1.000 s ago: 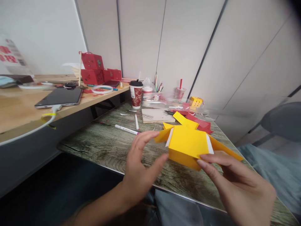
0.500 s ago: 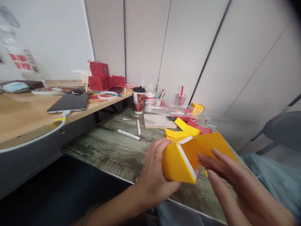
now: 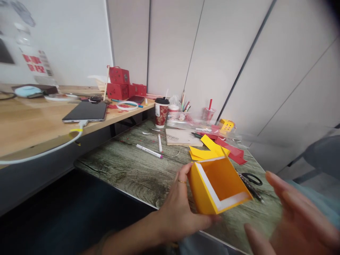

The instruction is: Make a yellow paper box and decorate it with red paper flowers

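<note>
L hand grasps sq. yellow paper box, fingers round its L side, thumb underneath; box tilted, open side up, over wood-grain table nr front edge. White strips along rim, smooth flat walls inside. R hand, blurred, fingers spread & released, apart from box. At back: patterned red coffee cup w/ blk lid; pens upright in holder; clear cup w/ red straw.

Open yellow paper box in my left hand
Behind it, flat yellow paper strips; to its right, black-handled scissors, then my right hand; back left, a slim white marker.
</note>
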A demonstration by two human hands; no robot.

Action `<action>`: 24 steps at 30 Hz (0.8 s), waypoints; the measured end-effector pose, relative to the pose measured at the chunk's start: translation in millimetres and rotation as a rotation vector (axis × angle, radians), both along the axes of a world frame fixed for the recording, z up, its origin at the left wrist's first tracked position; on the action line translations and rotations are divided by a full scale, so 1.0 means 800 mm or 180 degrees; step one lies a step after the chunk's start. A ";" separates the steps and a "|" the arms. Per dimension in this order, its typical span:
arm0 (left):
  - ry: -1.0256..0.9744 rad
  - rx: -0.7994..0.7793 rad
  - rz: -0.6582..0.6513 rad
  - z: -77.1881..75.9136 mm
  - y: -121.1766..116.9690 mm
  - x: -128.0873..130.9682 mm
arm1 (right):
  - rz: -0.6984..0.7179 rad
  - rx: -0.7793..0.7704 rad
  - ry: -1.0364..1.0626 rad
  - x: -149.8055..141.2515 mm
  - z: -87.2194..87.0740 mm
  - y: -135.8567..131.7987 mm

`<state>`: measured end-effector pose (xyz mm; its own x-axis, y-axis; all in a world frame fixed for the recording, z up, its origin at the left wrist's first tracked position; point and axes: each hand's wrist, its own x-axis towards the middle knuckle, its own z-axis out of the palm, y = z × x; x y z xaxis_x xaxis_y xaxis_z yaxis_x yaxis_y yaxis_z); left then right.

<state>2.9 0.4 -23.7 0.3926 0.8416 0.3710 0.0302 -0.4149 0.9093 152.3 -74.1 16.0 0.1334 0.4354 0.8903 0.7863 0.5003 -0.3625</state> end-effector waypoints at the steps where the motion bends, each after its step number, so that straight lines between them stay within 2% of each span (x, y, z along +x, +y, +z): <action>1: 0.0005 0.0040 -0.0009 0.002 0.000 0.000 | 0.0142 -0.0212 0.0030 -0.004 0.006 0.004; 4: 0.0012 0.0199 -0.0002 0.006 0.000 -0.002 | 0.0442 -0.0828 -0.0323 -0.002 0.016 0.008; 6: 0.0019 0.0288 0.0006 0.008 0.000 -0.003 | 0.0540 -0.0964 -0.0609 0.003 0.019 0.006; 13: 0.0083 0.0819 0.0039 0.006 0.001 -0.006 | 0.0521 -0.0918 -0.1060 0.008 0.011 0.008; 20: 0.0150 0.2026 0.0422 -0.008 0.007 -0.003 | 0.0650 -0.0813 -0.1388 0.017 0.004 0.015; 24: 0.0139 0.2504 0.0626 -0.012 0.013 -0.002 | 0.0717 -0.0706 -0.1463 0.018 -0.001 0.018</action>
